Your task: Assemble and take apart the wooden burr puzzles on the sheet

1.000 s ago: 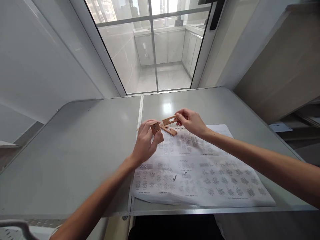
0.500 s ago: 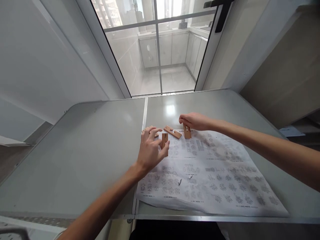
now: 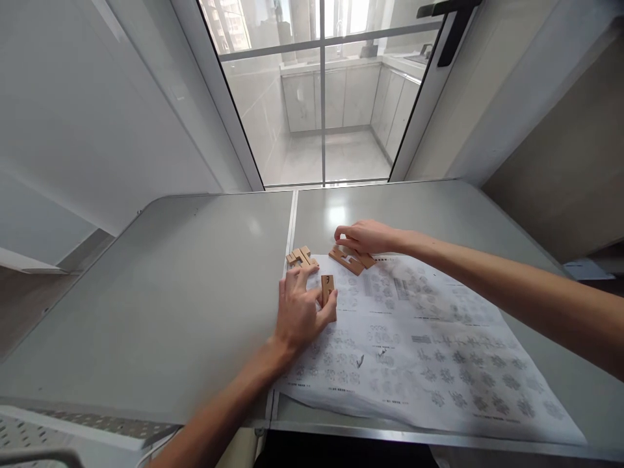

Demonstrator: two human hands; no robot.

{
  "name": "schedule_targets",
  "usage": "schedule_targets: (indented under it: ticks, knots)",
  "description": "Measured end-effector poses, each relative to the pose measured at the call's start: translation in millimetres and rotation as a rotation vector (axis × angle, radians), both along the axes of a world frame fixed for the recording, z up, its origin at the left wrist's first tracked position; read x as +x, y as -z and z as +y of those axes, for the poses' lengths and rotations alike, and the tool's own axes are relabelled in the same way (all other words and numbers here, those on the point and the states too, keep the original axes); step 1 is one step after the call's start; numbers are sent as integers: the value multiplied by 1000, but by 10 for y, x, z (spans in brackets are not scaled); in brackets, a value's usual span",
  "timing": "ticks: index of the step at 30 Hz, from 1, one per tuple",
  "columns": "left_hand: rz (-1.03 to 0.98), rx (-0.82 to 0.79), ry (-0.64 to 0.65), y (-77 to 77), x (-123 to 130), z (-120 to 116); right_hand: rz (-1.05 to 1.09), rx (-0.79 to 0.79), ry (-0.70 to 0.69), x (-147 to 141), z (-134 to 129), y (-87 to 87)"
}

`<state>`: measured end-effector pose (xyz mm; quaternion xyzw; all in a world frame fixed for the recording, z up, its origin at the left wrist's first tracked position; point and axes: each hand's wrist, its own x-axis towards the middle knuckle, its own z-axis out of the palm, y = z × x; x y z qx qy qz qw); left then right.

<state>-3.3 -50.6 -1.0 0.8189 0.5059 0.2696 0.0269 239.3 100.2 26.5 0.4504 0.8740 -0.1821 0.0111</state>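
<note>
Between the thumb and fingers of my left hand [image 3: 299,312] is a wooden puzzle piece [image 3: 328,286] with a dark mark near its top end. Just beyond those fingers lie several notched wooden blocks [image 3: 301,255], close together. My right hand [image 3: 365,236] reaches in from the right, its fingers closed on another wooden puzzle piece [image 3: 365,260] that is partly hidden under the hand. Right beside that piece a flat notched wooden strip [image 3: 346,260] lies slanted at the top edge of the printed sheet [image 3: 390,312].
The printed sheet, covered in small diagrams, spreads over the right half of the grey folding table [image 3: 195,279]. A metal seam [image 3: 292,224] divides the tabletop. Behind the table stands a glass door [image 3: 324,117] with a black handle [image 3: 451,39]. White perforated metal [image 3: 73,432] shows at lower left.
My right hand has shifted left and lowered its piece from upright to slanted, against the flat strip. My left hand has drawn slightly nearer to me, uncovering the blocks beyond it.
</note>
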Motion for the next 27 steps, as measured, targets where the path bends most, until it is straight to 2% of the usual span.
schedule_targets:
  ticks: [4, 7, 14, 22, 27]
  knots:
    - [-30, -22, -48, 79, 1, -50, 53, -20, -70, -51, -60, 31]
    - [-36, -51, -69, 123, 4, -62, 87, -47, -74, -79, -125, 39]
    - [-38, -63, -56, 137, -3, -41, 91, -14, -29, -61, -330, 94]
    - [20, 41, -24, 188, 35, -25, -64, 126, 100, -96, -630, 174]
    - [17, 88, -34, 176, 86, -18, -80, 148, 108, -169, -736, 246]
